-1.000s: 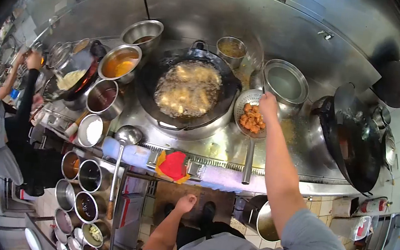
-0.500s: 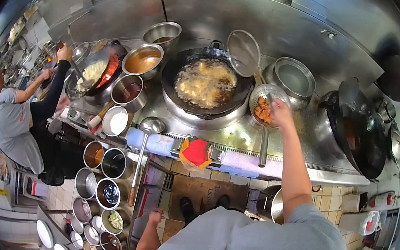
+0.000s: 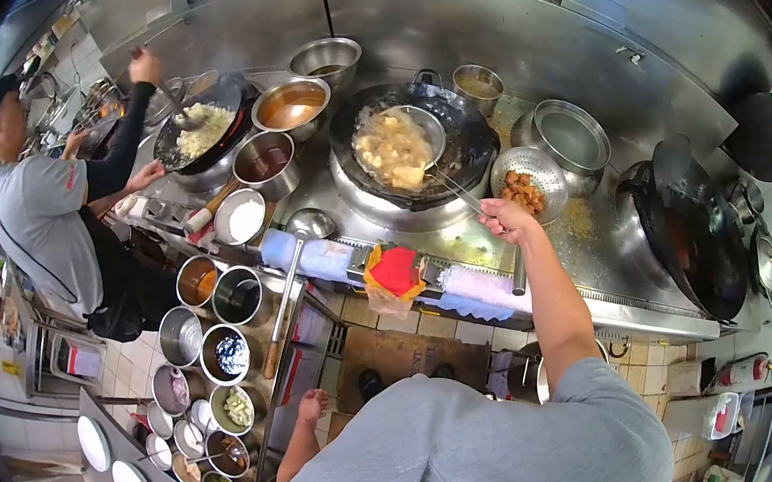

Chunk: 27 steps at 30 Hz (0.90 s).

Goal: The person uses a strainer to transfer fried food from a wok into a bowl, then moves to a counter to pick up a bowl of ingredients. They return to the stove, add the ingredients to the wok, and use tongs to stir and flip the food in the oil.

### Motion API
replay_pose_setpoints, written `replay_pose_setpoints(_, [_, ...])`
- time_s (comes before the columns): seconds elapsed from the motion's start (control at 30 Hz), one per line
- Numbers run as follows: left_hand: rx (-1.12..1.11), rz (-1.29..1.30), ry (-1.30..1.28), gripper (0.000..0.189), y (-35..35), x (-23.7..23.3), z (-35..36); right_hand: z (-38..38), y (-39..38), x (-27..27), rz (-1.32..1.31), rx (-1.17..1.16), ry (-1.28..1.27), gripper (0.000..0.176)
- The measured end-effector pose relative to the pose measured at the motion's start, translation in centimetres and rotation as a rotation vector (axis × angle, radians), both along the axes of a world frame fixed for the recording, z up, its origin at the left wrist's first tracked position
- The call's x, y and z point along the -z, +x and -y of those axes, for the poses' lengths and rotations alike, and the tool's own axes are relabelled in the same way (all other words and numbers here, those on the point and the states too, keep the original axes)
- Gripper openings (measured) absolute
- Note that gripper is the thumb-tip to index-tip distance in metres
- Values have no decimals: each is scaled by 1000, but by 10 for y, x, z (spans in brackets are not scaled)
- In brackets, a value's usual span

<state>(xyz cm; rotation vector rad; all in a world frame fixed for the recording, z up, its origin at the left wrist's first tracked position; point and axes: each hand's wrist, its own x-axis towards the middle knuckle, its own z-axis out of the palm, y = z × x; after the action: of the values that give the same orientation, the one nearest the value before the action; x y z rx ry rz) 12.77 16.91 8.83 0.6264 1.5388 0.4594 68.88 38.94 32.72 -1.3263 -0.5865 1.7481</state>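
Note:
My right hand (image 3: 506,220) is wrapped round the handle of a wire strainer (image 3: 426,130). The strainer's bowl is dipped in the oil of the large wok (image 3: 479,159), among pale frying pieces (image 3: 393,148). Beside the hand, a perforated ladle (image 3: 553,180) holds browned pieces (image 3: 523,192), its handle pointing toward me. My left hand (image 3: 314,405) hangs low by my side, its fingers curled in, near the rack of pots; what it holds, if anything, is hidden.
At the left a co-worker (image 3: 50,190) works a ladle in another wok (image 3: 225,139). Sauce bowls (image 3: 289,106) stand between the woks. A long ladle (image 3: 290,277) lies across the counter edge above several ingredient pots (image 3: 226,352). Another wok (image 3: 684,244) leans at the right.
The wire strainer has moved from above the wok's right side into the oil, with my right hand now on its handle. The perforated ladle is released. The co-worker's ladle has shifted over their wok.

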Motion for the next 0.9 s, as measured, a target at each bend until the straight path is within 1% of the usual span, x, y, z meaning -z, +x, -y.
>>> replay_pose_setpoints(0.07, [-9,-13,-65,17,-10,8,13,6,3,3,-81,-52,15,11])
replay_pose_setpoints(0.1, [-9,-15,-71,17,-14,12,19,9,5,4,-88,-68,33,17])
replay_pose_setpoints(0.13, [-39,16,-74,16,-21,24,26,12,5,0,-89,-67,28,17])
replay_pose_setpoints(0.2, [-66,44,-83,16,-31,31,37,25,2,-18,-45,-86,68,22])
replay_pose_setpoints(0.27, [-78,83,-53,16,-38,35,43,33,2,-25,-15,-88,77,23])
replay_pose_setpoints(0.3, [-76,82,-55,16,-44,35,43,37,2,-29,26,-115,122,23])
replay_pose_setpoints(0.37, [-118,396,-170,20,-58,42,42,46,-3,-47,143,-140,188,25])
replay_pose_setpoints(0.4, [-115,394,-171,20,-59,42,43,50,-9,-57,142,-137,187,25])
replay_pose_setpoints(0.47, [92,149,-40,23,-52,25,42,57,-19,-71,353,-119,191,26])
replay_pose_setpoints(0.5, [95,145,-39,23,-48,18,43,61,-23,-75,351,-116,192,26])
replay_pose_setpoints(0.53, [152,-2,9,23,-34,-8,41,64,-28,-77,429,-111,206,26])
replay_pose_setpoints(0.57, [207,-148,59,23,-26,-23,38,67,-33,-83,509,-106,221,27])
replay_pose_setpoints(0.6, [209,-150,61,23,-27,-22,36,71,-39,-89,508,-103,223,27])
replay_pose_setpoints(0.67, [181,-127,90,22,-29,-14,32,81,-49,-105,652,-95,206,27])
replay_pose_setpoints(0.7, [183,-127,92,22,-30,-10,31,86,-50,-108,652,-92,207,27])
replay_pose_setpoints(0.73, [112,-52,67,23,-37,3,31,90,-50,-110,698,-93,242,27])
replay_pose_setpoints(0.77, [41,24,41,23,-39,7,29,94,-49,-113,745,-95,275,28])
replay_pose_setpoints(0.9, [-21,62,-23,22,-44,6,32,108,-43,-129,817,-74,283,27])
